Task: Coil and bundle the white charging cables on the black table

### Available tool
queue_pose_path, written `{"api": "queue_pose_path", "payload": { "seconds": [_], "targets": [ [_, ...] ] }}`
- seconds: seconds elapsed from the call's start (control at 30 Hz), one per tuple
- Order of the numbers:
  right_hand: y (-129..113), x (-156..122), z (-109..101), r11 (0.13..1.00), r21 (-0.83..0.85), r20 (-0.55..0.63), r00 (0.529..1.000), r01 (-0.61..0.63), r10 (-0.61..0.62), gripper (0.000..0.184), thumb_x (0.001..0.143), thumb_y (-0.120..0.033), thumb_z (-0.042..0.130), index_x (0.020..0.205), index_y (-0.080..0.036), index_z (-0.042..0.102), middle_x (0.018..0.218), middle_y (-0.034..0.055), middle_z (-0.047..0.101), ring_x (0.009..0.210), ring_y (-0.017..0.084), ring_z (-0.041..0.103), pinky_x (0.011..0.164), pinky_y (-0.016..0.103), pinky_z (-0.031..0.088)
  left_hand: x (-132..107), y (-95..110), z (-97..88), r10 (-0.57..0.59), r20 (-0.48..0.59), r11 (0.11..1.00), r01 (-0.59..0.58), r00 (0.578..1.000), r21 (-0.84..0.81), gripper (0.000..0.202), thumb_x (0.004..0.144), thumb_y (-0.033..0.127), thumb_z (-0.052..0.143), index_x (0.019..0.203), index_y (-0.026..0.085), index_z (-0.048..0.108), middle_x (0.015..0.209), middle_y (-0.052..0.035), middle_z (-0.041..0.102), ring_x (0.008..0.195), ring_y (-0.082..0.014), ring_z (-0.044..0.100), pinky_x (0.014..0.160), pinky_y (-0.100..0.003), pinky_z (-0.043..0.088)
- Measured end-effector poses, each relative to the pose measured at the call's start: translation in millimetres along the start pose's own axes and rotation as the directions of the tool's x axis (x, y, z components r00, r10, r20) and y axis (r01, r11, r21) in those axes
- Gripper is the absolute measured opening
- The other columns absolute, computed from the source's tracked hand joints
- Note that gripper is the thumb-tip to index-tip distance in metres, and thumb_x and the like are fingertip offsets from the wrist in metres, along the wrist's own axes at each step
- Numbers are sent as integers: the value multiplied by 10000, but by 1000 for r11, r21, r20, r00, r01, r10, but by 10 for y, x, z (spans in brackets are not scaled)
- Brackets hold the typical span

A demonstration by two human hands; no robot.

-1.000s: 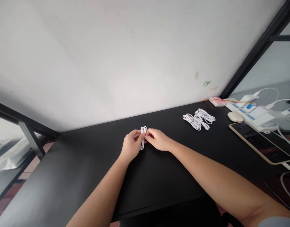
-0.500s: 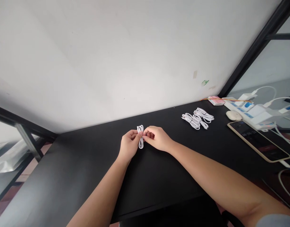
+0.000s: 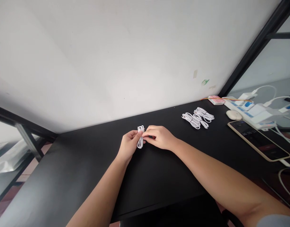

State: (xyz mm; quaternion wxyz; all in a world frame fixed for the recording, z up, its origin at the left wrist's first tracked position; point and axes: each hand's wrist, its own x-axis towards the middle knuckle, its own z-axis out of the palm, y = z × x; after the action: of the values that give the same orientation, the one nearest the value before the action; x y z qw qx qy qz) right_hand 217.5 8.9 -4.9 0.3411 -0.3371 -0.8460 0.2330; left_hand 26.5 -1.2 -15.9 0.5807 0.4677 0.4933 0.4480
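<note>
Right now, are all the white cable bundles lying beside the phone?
No, one white cable bundle is held by the left fingers, well apart from the phone.

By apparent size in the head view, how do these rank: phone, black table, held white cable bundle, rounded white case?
1. Black table
2. Phone
3. Held white cable bundle and rounded white case: too alike in size to rank.

Left hand [image 3: 129,145] pinched, thumb [image 3: 137,136] uppermost. Right hand [image 3: 162,137] just right of left hand, fingers [image 3: 151,127] curled. Forearms [image 3: 211,168] angled toward left hand.
</note>
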Motion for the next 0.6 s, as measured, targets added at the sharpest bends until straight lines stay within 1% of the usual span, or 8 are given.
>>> {"api": "queue_pose_path", "payload": {
  "seconds": [0.13, 0.33, 0.43, 0.6],
  "targets": [
    [20, 2, -21, 998, -46, -31, 998, 47, -48, 177, 979, -307, 592, 1032, -243, 749, 985, 39, 689, 802, 151, 618, 732, 279, 446, 2, 3, 2, 1, 18, 1000, -1, 1000, -10, 386, 792, 493, 774, 927, 137, 706, 793, -54, 741, 624, -126, 676, 582, -217, 516],
    [17, 6, -13, 990, -126, -5, 998, 62, -64, 229, 1009, -311, 528, 962, -228, 737, 970, 54, 692, 850, 176, 624, 750, 295, 439, 3, -5, 12, -3, 12, 1000, 3, 1000, 2, 369, 782, 483, 785, 883, 140, 694, 753, -33, 722, 608, -116, 667, 585, -212, 514],
    [7, 14, 8, 989, -142, 8, 999, 46, -46, 236, 1014, -315, 513, 944, -228, 721, 941, 53, 685, 835, 177, 615, 742, 294, 429, -4, 0, 21, 0, 6, 1000, 0, 1000, -1, 365, 774, 478, 793, 879, 143, 692, 741, -27, 720, 604, -114, 665, 588, -212, 515],
    [-22, 25, 18, 986, -167, 16, 1000, 11, -8, 209, 1002, -288, 519, 914, -208, 692, 898, 47, 660, 759, 159, 575, 674, 283, 394, -12, 2, 28, 3, 10, 1000, -3, 1000, -14, 368, 770, 473, 798, 896, 142, 697, 790, -44, 743, 629, -115, 674, 610, -212, 525]
  ]
}}
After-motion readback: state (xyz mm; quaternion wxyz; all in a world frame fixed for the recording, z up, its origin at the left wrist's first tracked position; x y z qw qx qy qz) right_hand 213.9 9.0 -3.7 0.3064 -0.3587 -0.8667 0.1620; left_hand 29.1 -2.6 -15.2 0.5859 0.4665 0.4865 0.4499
